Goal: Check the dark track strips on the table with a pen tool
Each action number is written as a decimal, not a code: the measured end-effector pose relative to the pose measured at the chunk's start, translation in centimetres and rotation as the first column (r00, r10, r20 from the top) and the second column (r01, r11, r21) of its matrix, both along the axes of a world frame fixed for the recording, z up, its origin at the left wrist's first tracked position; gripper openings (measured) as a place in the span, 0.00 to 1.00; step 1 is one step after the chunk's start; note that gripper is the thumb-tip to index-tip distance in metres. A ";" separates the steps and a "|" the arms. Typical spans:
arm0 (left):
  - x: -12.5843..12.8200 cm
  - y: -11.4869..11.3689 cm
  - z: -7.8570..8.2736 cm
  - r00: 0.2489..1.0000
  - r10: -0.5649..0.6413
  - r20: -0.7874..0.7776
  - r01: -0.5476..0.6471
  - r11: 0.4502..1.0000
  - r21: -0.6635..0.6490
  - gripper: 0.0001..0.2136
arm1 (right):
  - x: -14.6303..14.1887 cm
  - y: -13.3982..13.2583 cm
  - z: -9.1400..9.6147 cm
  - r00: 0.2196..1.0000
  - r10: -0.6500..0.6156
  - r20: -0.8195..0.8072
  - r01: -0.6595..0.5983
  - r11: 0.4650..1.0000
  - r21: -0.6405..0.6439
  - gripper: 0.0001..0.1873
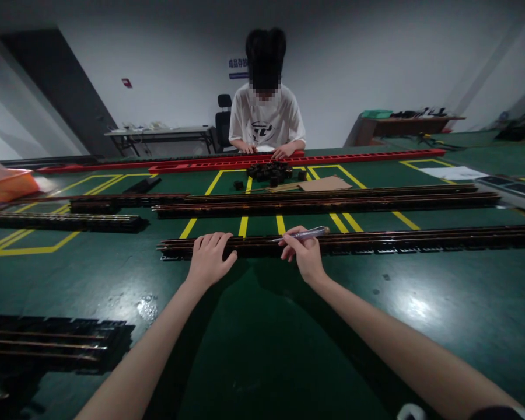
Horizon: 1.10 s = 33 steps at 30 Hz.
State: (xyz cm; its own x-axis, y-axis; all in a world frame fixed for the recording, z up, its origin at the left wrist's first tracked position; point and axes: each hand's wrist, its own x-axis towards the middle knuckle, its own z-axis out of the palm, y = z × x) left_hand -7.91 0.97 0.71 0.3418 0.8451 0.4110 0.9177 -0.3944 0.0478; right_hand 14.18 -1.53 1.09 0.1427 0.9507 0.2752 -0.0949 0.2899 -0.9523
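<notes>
Head view: the right hand (305, 254) has its fingers closed around a slim pen-like tool (311, 233), tip pointing left over a long dark rail (420, 240). Left of that tip, the left hand (209, 256) rests on the same rail; whether its fingers grip cannot be told. Beyond the fingers lie cardboard (325, 184) and small black parts (269, 171); farther across the green bench (262, 338), a co-worker (266, 119) faces a red rail (354, 158).
</notes>
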 end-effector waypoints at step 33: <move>0.0 0.2 -0.1 1.000 0.014 -0.027 -0.013 1.000 0.003 0.20 | 0.3 0.6 -0.2 0.997 -0.081 -0.001 0.081 0.997 -0.005 0.07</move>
State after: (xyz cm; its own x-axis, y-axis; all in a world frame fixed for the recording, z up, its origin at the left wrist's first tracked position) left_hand -7.94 1.15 0.65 0.3413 0.8486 0.4042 0.9239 -0.3820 0.0218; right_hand 14.53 -0.93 0.91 0.2198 0.9375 0.2699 -0.0726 0.2916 -0.9538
